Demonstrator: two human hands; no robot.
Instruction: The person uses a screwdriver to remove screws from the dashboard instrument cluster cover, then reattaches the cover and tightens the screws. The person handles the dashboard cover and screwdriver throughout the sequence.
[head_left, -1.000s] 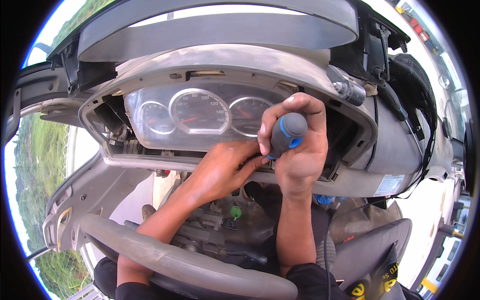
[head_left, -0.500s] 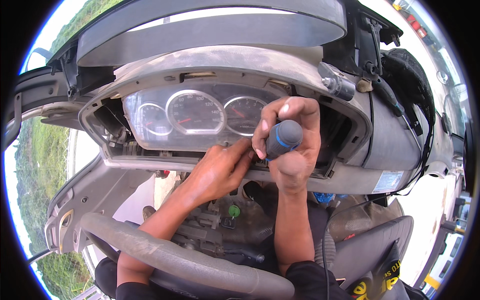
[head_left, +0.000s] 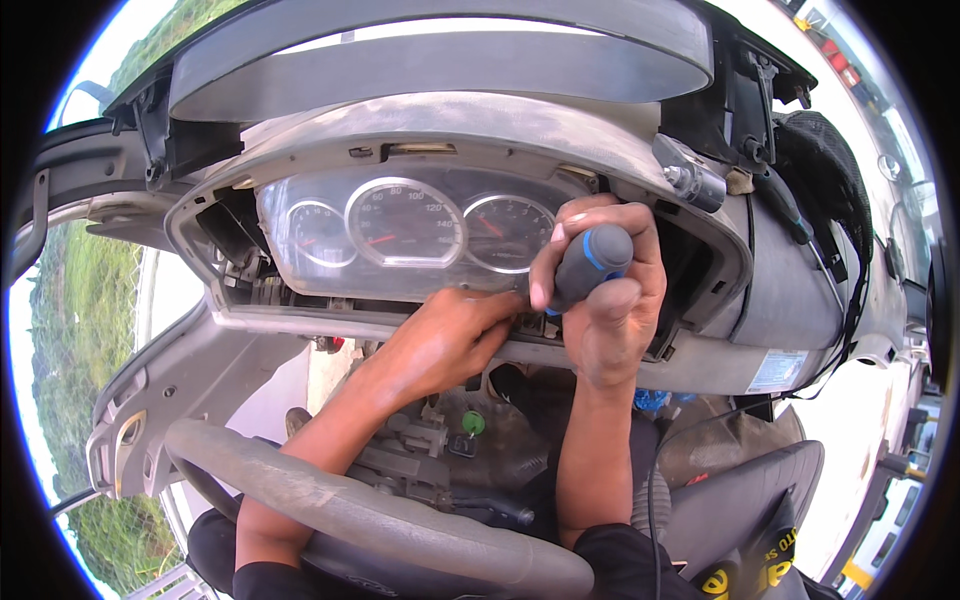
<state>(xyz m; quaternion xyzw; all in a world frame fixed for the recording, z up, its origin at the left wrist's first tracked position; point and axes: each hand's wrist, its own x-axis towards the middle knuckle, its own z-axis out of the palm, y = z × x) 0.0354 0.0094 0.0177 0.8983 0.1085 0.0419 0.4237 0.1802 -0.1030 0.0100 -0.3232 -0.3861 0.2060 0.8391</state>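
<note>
1. Dark grey with blue bands, the tool handle [head_left: 598, 253] points its butt cameraward, the right hand's [head_left: 612, 320] grip clamped around it — probably so the hidden far end reaches in below the instrument cluster's [head_left: 405, 270] right side.
2. The left hand [head_left: 440, 338] reaches to the cluster's lower edge, perhaps to steady something; whether its grip is together I cannot tell.
3. Since the previous frame, the handle has shifted slightly up and right — more of the right-hand dial [head_left: 507, 235] shows.

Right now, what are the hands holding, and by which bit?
The right hand grips a tool by its grey-and-blue handle. I can't tell whether the left hand holds anything; its fingertips are unclear.
</note>
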